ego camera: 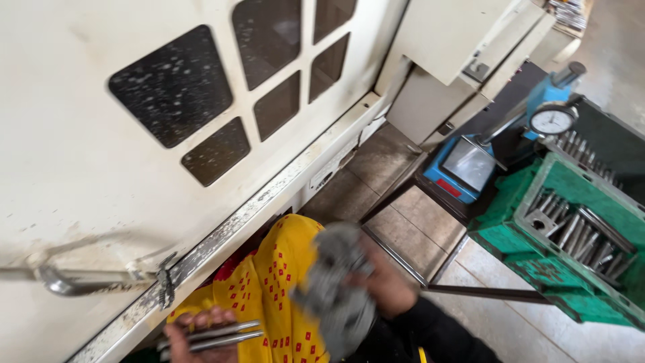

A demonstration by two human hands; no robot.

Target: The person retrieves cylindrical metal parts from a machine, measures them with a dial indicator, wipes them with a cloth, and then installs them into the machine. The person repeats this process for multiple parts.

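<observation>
Machine door: large cream-painted panel with dark, speckled window panes, filling the left and centre; a metal handle low on its left, a scuffed metal rail along its lower edge.

Green crate: plastic, at right, standing on a dark frame; holds a clear tray of metal rods lying side by side.

Blue gauge stand: left of the crate, with a flat grey plate and a round white dial indicator above it.

Yellow cloth: red-dotted, bottom centre, between the two hands.

Grey rag: crumpled, motion-blurred, bottom centre, in front of the yellow cloth.

Right hand: dark-sleeved, closed about the grey rag from the right; finger detail blurred.

Left hand: bottom edge, fingers curled round two slim metal bars that lie side by side and point right, towards the rag.

Floor: brown tiles below the machine, paler concrete further right.
</observation>
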